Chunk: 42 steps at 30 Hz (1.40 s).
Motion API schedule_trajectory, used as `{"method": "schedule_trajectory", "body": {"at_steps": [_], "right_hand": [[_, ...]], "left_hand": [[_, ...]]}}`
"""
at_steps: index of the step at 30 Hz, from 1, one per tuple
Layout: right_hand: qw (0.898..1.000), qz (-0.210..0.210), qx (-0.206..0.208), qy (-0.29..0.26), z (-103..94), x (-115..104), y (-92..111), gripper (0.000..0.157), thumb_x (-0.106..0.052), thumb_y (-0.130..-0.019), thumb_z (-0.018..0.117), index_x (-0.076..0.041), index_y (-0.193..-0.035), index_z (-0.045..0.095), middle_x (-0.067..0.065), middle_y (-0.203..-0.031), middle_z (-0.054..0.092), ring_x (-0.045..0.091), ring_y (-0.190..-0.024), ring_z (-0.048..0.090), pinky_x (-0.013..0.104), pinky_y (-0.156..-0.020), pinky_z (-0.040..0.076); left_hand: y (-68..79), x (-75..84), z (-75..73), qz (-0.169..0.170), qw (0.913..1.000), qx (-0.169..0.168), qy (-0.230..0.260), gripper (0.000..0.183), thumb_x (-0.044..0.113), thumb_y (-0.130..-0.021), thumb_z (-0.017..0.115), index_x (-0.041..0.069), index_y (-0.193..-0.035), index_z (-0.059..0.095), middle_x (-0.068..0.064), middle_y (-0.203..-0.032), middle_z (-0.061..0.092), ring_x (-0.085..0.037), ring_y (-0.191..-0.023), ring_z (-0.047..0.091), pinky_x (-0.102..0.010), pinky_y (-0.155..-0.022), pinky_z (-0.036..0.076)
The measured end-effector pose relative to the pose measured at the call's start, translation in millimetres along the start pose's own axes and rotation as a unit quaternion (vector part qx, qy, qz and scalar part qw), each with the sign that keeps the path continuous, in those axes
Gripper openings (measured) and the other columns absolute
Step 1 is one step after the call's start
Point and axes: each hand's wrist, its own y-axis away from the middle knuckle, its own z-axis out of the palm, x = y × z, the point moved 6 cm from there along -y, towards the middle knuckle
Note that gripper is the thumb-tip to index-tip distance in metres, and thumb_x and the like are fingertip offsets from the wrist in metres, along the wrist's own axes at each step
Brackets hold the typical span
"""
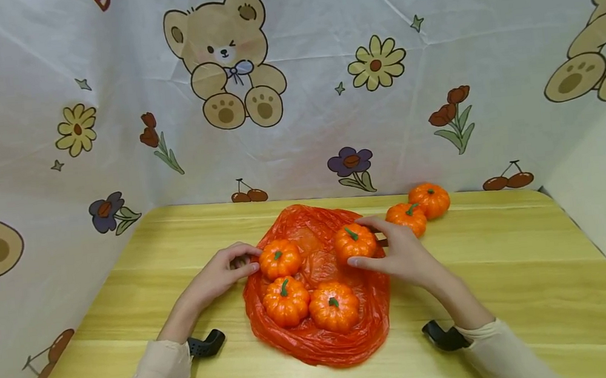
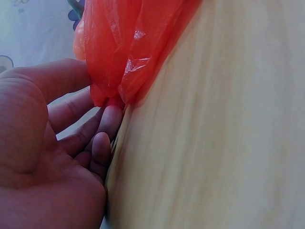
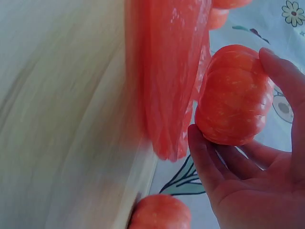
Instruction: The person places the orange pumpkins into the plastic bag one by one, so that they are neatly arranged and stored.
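A red plastic bag (image 1: 325, 357) lies spread on the table with its mouth open upward. Three small orange pumpkins with green stems, one of them the front right pumpkin (image 1: 334, 308), sit inside it. My right hand (image 1: 405, 255) grips another pumpkin (image 3: 236, 95) between thumb and fingers, over the bag's right side; its sides are lifted into view in the right wrist view. At the left rim my left hand (image 1: 223, 269) holds the bag's edge, thumb and fingers bent about the red film (image 2: 112, 52). Part of its fingertips is hidden behind the film.
Two more pumpkins stand at the back right, a nearer pumpkin (image 1: 406, 218) and a farther pumpkin (image 1: 430, 201). The wooden table (image 1: 514, 278) ends at a white cloth backdrop (image 1: 304, 91) printed with bears and flowers. Black wrist cameras sit by both sleeves.
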Motion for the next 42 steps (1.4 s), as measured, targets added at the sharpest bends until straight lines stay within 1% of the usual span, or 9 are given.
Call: {"method": "schedule_trajectory", "body": {"at_steps": [7,14,17,20,28,36,40,42], "right_hand": [[1.0,-0.007,-0.009,0.027,12.8,-11,-4,0.077,-0.049,-0.081,0.089,-0.016,-0.144,0.059,0.007,-0.13,0.072,0.029,-0.117,0.07,0.049,-0.098,0.058],[0.999,-0.017,-0.043,0.024,29.2,-23,-10,0.076,-0.051,-0.082,0.088,-0.018,-0.143,0.059,0.005,-0.127,0.07,0.022,-0.112,0.069,0.043,-0.096,0.057],[0.998,-0.026,-0.055,0.023,34.4,-26,-11,0.074,-0.05,-0.082,0.089,-0.019,-0.142,0.059,0.003,-0.123,0.071,0.019,-0.109,0.069,0.041,-0.095,0.057],[0.997,-0.034,-0.065,0.02,38.5,-26,-12,0.074,-0.05,-0.083,0.088,-0.019,-0.143,0.059,0.002,-0.123,0.071,0.017,-0.109,0.069,0.039,-0.094,0.057],[0.996,-0.035,-0.076,0.01,44.3,-23,-13,0.075,-0.046,-0.083,0.089,-0.016,-0.144,0.058,0.004,-0.128,0.07,0.022,-0.115,0.07,0.042,-0.097,0.057],[0.995,-0.035,-0.089,0.024,51.8,-18,-18,0.075,-0.049,-0.084,0.087,-0.016,-0.145,0.058,0.003,-0.129,0.071,0.024,-0.118,0.07,0.045,-0.1,0.056],[0.995,-0.033,-0.097,0.021,53.2,-16,-19,0.075,-0.05,-0.086,0.086,-0.015,-0.146,0.057,0.004,-0.133,0.07,0.026,-0.122,0.069,0.047,-0.103,0.055],[0.994,-0.032,-0.099,0.014,53.5,-15,-19,0.073,-0.05,-0.088,0.083,-0.014,-0.147,0.058,0.005,-0.135,0.069,0.029,-0.124,0.068,0.049,-0.104,0.054]], "left_hand": [[-1.0,-0.4,0.3,-0.001,1.0,-0.002,-0.001,0.025,0.021,-0.101,0.072,0.013,-0.125,0.073,-0.009,-0.113,0.065,-0.026,-0.096,0.054,-0.029,-0.081,0.046],[-0.2,-0.8,0.1,0.002,1.0,0.001,-0.003,0.024,0.021,-0.101,0.072,0.013,-0.124,0.074,-0.008,-0.113,0.065,-0.026,-0.096,0.054,-0.029,-0.081,0.046],[0.0,-1.0,0.4,0.0,1.0,0.0,-0.002,0.025,0.022,-0.101,0.072,0.013,-0.124,0.073,-0.008,-0.114,0.065,-0.026,-0.096,0.054,-0.029,-0.081,0.047],[-0.1,-1.0,0.4,-0.002,1.0,0.001,0.0,0.025,0.022,-0.101,0.072,0.013,-0.125,0.073,-0.009,-0.115,0.065,-0.026,-0.097,0.054,-0.029,-0.082,0.047],[-0.9,-1.4,0.0,-0.002,1.0,0.002,-0.003,0.025,0.022,-0.102,0.071,0.013,-0.125,0.073,-0.008,-0.116,0.065,-0.025,-0.097,0.055,-0.029,-0.082,0.047],[-1.4,-3.2,1.2,-0.004,1.0,-0.001,-0.002,0.026,0.023,-0.102,0.071,0.013,-0.126,0.073,-0.008,-0.115,0.065,-0.026,-0.097,0.054,-0.029,-0.081,0.047],[-1.0,-2.9,0.2,-0.004,1.0,-0.001,0.001,0.026,0.023,-0.102,0.072,0.014,-0.126,0.073,-0.008,-0.114,0.065,-0.026,-0.096,0.054,-0.029,-0.08,0.047],[-0.4,-2.5,-0.5,-0.003,1.0,-0.002,0.0,0.026,0.023,-0.102,0.071,0.014,-0.126,0.073,-0.007,-0.113,0.065,-0.026,-0.096,0.054,-0.029,-0.08,0.047]]}}
